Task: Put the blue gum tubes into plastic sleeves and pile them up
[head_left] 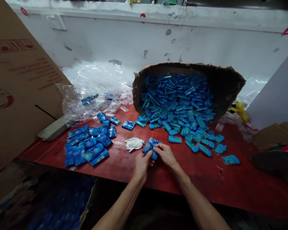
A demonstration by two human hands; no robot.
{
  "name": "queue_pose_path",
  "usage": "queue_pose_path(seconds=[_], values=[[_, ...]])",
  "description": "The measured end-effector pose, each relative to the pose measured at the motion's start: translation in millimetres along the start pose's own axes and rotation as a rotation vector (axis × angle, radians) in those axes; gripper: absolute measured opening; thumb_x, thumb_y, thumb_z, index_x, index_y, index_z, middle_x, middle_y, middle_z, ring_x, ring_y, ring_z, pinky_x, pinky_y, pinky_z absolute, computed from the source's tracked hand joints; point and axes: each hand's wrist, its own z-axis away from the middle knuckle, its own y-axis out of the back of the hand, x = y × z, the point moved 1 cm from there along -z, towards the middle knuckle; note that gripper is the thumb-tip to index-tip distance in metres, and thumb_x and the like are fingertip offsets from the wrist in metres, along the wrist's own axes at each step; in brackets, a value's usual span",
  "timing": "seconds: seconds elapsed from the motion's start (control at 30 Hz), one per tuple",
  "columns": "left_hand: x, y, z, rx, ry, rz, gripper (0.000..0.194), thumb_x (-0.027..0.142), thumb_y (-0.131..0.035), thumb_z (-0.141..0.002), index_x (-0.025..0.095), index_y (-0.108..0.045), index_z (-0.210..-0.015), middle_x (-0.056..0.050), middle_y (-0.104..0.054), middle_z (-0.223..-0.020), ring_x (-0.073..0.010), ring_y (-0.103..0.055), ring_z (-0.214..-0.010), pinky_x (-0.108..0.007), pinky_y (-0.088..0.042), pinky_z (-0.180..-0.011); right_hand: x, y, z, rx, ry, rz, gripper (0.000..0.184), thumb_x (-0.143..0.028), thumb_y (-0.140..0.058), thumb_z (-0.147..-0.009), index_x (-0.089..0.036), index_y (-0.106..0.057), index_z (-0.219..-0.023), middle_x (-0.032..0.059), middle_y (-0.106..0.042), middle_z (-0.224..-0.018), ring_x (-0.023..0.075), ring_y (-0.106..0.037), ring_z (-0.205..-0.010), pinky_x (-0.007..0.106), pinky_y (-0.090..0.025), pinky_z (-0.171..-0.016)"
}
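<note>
Between my two hands, over the front of the red table, is a small blue printed packet. My left hand grips its lower left side, thumb on top. The fingers of my right hand pinch its right side. A crumpled white cloth or glove lies just left of the packet. Farther left sits a loose pile of similar blue packets. Right of my hands, clear cases with blue ends and teal contents spill from a tipped cardboard box full of them.
Clear plastic bags and small clear pieces are heaped at the back left. A large carton stands at the left beside a grey bar. Something yellow lies right of the tipped box. A white wall closes the back.
</note>
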Motion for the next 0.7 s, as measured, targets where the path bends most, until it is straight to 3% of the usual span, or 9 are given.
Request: queue_pose_path(seconds=[0.07,0.23,0.47,0.7], values=[[0,1.2,-1,0.000,-0.002,-0.007,0.033,0.037,-0.069,-0.053,0.009,-0.056,-0.064,0.000,-0.055,-0.047,-0.0084,-0.048,-0.037,-0.019,-0.033,-0.036,3,-3,-3,0.009,0.002,0.010,0.023,-0.034,-0.051,-0.071,-0.015,-0.062,-0.069,-0.0012,-0.057,-0.059,0.0109,-0.049,-0.054,0.022,-0.041,-0.053],[2,7.1,-1,-0.077,0.049,0.030,0.028,0.032,-0.068,-0.055,0.009,-0.055,-0.063,-0.003,-0.058,-0.050,-0.0089,-0.051,-0.039,-0.019,-0.037,-0.039,6,-9,-7,0.024,0.000,0.091,0.029,-0.036,-0.045,-0.075,-0.014,-0.063,-0.070,-0.0014,-0.056,-0.056,0.0104,-0.047,-0.050,0.021,-0.040,-0.050],[4,12.8,7,-0.129,0.176,0.069,0.023,0.026,-0.069,-0.056,0.011,-0.053,-0.064,0.000,-0.056,-0.050,-0.0087,-0.052,-0.041,-0.018,-0.037,-0.039,-2,1,-19,0.074,0.034,0.394,0.027,-0.028,-0.036,-0.082,-0.018,-0.061,-0.081,0.0020,-0.060,-0.074,0.0134,-0.054,-0.068,0.022,-0.039,-0.061],[14,-4.3,8,-0.159,0.187,0.088,0.027,0.027,-0.069,-0.055,0.013,-0.053,-0.071,0.003,-0.054,-0.051,-0.0060,-0.048,-0.040,-0.017,-0.033,-0.040,-11,12,-21,-0.113,0.082,0.644,0.016,-0.026,-0.047,-0.079,-0.024,-0.060,-0.088,0.0015,-0.057,-0.081,0.0134,-0.052,-0.073,0.022,-0.038,-0.066]])
